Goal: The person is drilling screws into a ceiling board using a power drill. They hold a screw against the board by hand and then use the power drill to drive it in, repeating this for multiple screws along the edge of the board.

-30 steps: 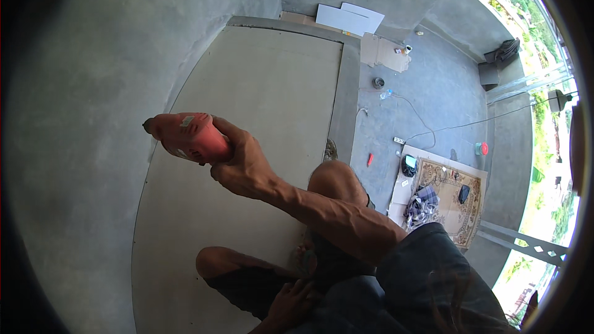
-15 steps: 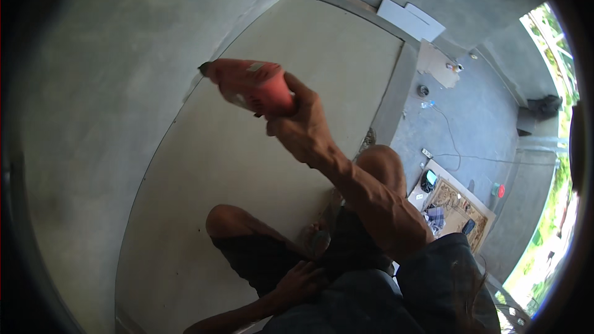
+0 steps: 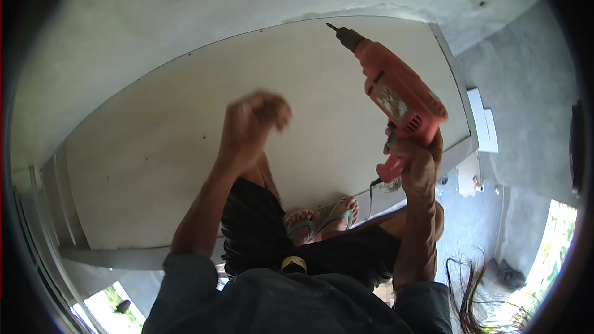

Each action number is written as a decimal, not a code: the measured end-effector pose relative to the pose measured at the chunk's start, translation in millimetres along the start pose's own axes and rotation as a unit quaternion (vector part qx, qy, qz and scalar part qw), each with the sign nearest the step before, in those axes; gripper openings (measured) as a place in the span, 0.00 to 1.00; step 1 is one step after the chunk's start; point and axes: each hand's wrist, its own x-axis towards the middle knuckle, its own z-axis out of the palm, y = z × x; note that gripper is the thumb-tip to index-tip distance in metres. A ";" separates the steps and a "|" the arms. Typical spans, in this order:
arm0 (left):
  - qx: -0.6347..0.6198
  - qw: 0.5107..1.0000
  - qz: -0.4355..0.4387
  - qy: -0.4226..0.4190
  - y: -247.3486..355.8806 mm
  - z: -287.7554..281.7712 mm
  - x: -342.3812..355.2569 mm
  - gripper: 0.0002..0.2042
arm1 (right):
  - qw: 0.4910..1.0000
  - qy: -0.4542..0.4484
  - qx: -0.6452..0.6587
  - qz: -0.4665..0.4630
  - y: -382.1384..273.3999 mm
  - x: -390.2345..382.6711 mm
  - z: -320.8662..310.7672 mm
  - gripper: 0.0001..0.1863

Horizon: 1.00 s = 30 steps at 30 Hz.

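Note:
My right hand (image 3: 416, 159) is wrapped round the handle of a red power drill (image 3: 403, 89), with a finger near its trigger. The drill tilts up to the left, and its dark chuck (image 3: 350, 38) carries a short bit whose tip ends near the far edge of the large pale board (image 3: 309, 111). A cord leaves the bottom of the handle. My left hand (image 3: 255, 114) is raised above the board, left of the drill. Its fingers are curled together and blurred, so anything between them cannot be made out.
A grey plastered wall (image 3: 204, 9) rises along the board's far side. Small dark dots mark the board. My feet in flip-flops (image 3: 322, 221) are at its near edge. White sheet pieces (image 3: 484, 120) lean at the right, above a bluish floor (image 3: 473, 210).
My left hand has come up from my lap to over the board. The drill, still in my right hand, has swung to the right and points more upward. The whole view has turned.

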 end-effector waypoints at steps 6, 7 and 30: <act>-0.473 0.869 0.077 0.122 -24.4 -13.7 79.6 0.07 | 0.989 -0.084 0.102 0.060 -0.4 -15.7 16.3 0.31; -0.479 0.866 0.085 0.118 -33.3 -6.0 88.7 0.07 | 0.990 -0.084 0.092 0.061 2.4 -15.1 15.8 0.31; -0.536 0.834 0.095 0.093 -40.4 -11.5 93.4 0.04 | 0.991 -0.101 -0.006 0.086 36.9 -18.0 27.6 0.34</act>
